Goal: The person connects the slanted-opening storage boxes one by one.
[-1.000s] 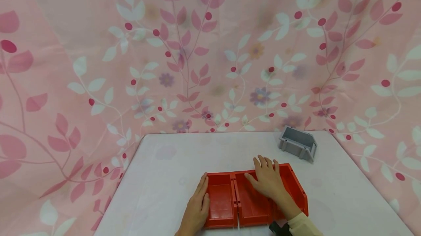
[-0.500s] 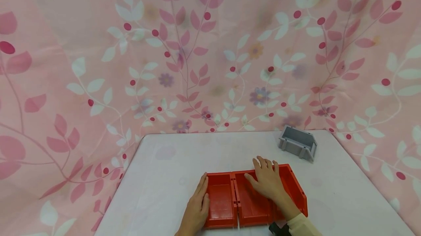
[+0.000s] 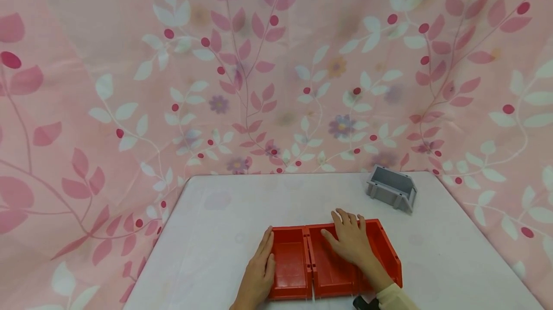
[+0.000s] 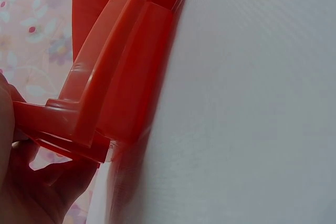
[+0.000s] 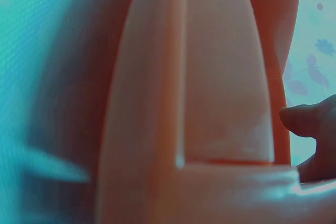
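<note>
Red plastic bins stand side by side on the table. My left hand lies along the outer left wall of the left bin, its fingers extended at the rim. In the left wrist view, fingers show beside the corner of a red bin. My right hand reaches across the right-hand red bins with fingers spread, the fingertips at the far rim. It hides the middle of those bins. A thumb appears beside the red wall in the right wrist view.
A grey plastic bin stands near the back right of the white table. A pink floral cloth hangs behind and around the table. Below my right forearm is a dark object, partly cut off by the frame.
My right hand and the rightmost red part beneath it have shifted slightly toward me and leftward. The left hand, the left bin and the grey bin keep their places.
</note>
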A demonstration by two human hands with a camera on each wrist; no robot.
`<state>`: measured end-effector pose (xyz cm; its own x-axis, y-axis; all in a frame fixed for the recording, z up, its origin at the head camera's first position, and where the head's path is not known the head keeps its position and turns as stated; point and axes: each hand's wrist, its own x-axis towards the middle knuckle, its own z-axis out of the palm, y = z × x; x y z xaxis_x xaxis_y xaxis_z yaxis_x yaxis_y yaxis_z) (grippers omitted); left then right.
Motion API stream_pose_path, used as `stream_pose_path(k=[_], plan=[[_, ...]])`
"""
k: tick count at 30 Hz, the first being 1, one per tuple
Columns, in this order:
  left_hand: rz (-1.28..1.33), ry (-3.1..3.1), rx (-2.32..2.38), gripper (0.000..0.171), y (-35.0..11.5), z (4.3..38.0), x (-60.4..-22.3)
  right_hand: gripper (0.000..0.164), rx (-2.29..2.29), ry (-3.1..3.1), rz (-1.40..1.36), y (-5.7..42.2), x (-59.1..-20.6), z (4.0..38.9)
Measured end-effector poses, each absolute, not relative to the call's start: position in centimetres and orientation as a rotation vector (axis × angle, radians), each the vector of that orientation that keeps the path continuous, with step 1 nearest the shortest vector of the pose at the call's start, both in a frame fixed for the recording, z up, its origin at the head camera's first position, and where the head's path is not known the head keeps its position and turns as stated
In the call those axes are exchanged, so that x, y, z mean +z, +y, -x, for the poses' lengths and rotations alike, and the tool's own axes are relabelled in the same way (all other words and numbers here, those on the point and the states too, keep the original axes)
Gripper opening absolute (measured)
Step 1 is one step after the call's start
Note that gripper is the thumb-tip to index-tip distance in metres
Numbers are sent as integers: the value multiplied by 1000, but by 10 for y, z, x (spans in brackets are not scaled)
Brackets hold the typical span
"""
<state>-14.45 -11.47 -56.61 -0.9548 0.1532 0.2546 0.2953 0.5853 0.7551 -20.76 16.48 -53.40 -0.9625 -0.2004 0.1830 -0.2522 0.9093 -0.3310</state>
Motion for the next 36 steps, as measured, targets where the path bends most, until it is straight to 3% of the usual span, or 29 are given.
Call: stream_pose_path(k=[13, 25, 36], plan=[[388, -2659, -1302, 57, -112, 146, -566, 78, 628, -2865, -364, 170, -538, 208], [385, -2651, -1274, 57, -117, 150, -567, 72, 646, -2854, -391, 166, -541, 208], [391, -2625, -1311, 56, -122, 151, -568, 47, 708, -2813, -290, 158, -537, 207]])
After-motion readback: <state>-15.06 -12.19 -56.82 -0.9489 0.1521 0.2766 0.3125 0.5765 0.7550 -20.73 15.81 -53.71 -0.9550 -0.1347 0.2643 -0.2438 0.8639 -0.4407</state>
